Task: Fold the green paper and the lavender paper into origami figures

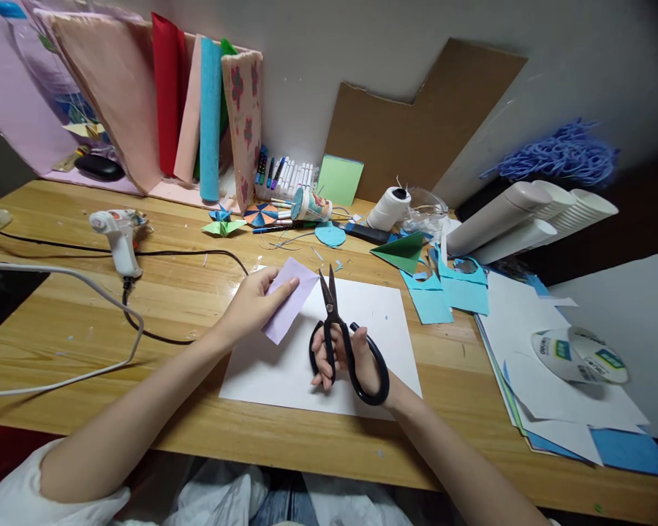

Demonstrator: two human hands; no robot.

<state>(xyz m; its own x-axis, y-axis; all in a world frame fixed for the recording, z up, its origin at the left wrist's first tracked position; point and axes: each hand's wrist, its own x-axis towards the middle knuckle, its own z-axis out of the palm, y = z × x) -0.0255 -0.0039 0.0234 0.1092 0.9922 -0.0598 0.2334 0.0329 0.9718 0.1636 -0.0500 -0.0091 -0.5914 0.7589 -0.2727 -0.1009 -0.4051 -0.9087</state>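
Observation:
Pinched between the thumb and fingers of my left hand (260, 299) is a small sheet of light purple paper (292, 310), held tilted above the table. My right hand (345, 358) has its fingers through the black handles of a pair of scissors (330, 310). The blades point away from me and stand slightly apart, their tips close to the right corner of the purple paper. Beneath both hands a large white sheet of paper (373, 314) lies on the wooden table (197, 394).
A glue gun (119, 237) with its black cable stands at the left. Along the back are a paper cup (311, 206), a thread spool (388, 208) and a green folded paper (400, 252). Cyan paper scraps (430, 296) and stacked sheets with a tape roll (578, 354) lie right.

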